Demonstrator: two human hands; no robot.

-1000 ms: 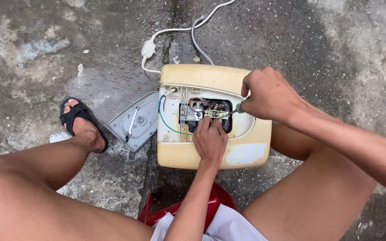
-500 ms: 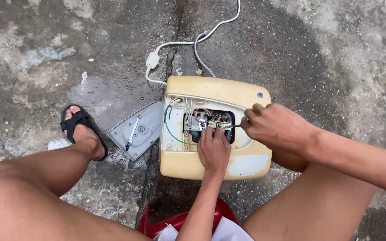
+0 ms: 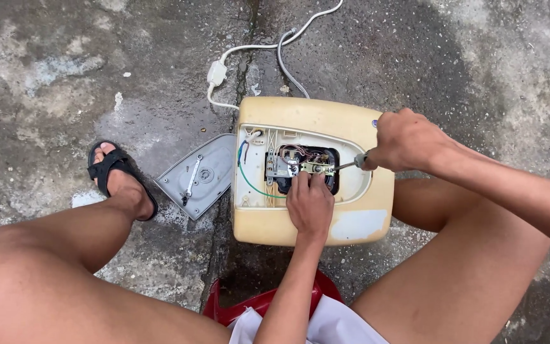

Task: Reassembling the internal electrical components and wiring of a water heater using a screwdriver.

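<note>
Since the earlier frame, the right hand (image 3: 408, 140) has been shifted up and outward, from right against the opening to the heater's right edge; the screwdriver (image 3: 350, 164) is now seen angled in from the right. Left hand (image 3: 310, 202) position is about unchanged, down at the front of the opening.

Cream water heater casing (image 3: 313, 216) is laid on the concrete floor (image 3: 65, 76) between the person's legs, service opening facing up. Inside the opening a wiring and terminal block (image 3: 297, 164) is exposed, with a green wire (image 3: 249, 185) looping along the left side.

Right grip: fist closed around the screwdriver handle, handle mostly hidden by the hand. Shaft runs left and slightly down, tip at the terminal block; exact contact point cannot be made out.

Left grip: fingers curled narrow, fingertips pressed onto the terminal block just below the screwdriver tip. Whether anything is pinched between them cannot be told.

Grey cover plate (image 3: 200, 173) is lying off the heater, just beside its left edge, inner face up. White cable (image 3: 256, 46) with an inline plug box (image 3: 216, 72) is run from the heater's top edge away across the floor. Left foot in a black sandal (image 3: 111, 167) is set well left of the cover plate. Red stool (image 3: 224, 312) edge is visible under the person, at the bottom of the head view.
</note>
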